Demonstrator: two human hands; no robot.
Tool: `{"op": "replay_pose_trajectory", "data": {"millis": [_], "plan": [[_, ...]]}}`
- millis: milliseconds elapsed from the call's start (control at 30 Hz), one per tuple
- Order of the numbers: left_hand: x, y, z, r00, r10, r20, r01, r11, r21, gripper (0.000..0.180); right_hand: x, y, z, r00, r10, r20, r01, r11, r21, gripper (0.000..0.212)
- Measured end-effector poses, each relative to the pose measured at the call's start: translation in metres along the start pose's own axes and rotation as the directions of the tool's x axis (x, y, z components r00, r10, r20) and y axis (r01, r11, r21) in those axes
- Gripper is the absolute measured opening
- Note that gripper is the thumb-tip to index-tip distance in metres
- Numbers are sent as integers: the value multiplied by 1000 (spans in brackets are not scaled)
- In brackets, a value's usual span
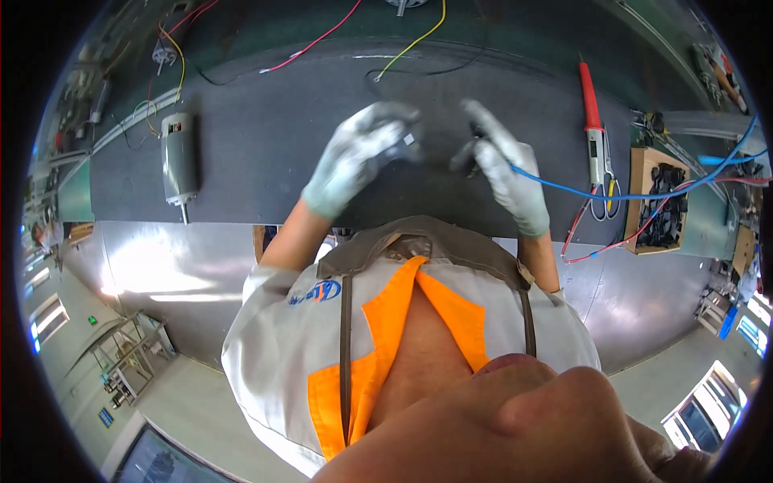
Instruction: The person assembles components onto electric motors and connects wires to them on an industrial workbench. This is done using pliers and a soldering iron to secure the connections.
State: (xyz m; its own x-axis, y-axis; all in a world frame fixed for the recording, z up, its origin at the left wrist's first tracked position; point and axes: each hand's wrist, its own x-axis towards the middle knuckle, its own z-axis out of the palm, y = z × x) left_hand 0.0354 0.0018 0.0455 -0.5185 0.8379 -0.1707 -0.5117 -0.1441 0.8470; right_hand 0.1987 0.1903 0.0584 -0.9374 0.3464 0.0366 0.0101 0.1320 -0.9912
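Observation:
Both my hands wear whitish gloves and are raised over the dark bench top (266, 145). My left hand (354, 157) curls its fingers round a small dark part with a white square (408, 139) on it; motion blurs its shape. Across a gap, my right hand (511, 173) pinches a small black piece (465, 154) between thumb and fingers, also too blurred to name closely. A thin blue cable (596, 193) runs in from the right and ends at my right hand; its joint is hidden.
At left lies a grey cylindrical motor (179, 157) with its shaft toward me. Red-handled soldering iron (590, 101) and scissors (608, 197) lie at right, beside a cardboard box (644, 173) of black parts. Yellow wire (415, 44) and red wire (314, 42) cross the far side.

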Motion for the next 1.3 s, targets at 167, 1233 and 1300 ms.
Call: {"op": "replay_pose_trajectory", "data": {"millis": [167, 1233, 1300], "plan": [[46, -17, 30, 1000, 23, -17, -25, 992, -123, 29, -1, -6, -2, 998, 36, -43, -20, 946, 324, 57], [37, -39, 65, 993, -81, -84, 48, 939, -340, 28, 0, 7, -13, 998, 64, -28, -55, 968, 244, 71], [39, -38, 56, 993, -57, -104, 21, 948, -319, 27, -6, 11, -57, 998, -36, -58, 9, 908, -419, 69]]}}
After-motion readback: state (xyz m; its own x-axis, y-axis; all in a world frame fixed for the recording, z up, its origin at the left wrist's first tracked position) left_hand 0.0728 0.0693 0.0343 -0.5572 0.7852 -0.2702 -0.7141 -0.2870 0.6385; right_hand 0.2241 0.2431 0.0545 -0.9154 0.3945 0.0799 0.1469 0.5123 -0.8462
